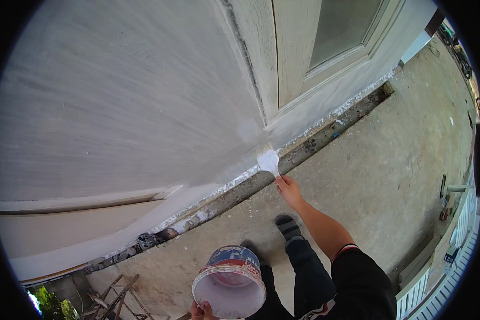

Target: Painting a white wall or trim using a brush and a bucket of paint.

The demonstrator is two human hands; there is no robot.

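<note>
The person's right hand [288, 191] grips the handle of a broad, white-coated paintbrush [268, 160], which extends from the fingers past the narrow channel [240, 190] along the edge of the concrete floor [368, 165], its bristles at the lower edge of the pale wall [117, 117], just below the bottom corner of the weathered white frame [256, 58]; whether they touch is hard to tell. The left hand [202, 311] grasps the near rim of a tilted, paint-smeared bucket [234, 256], well apart from the brush.
</note>
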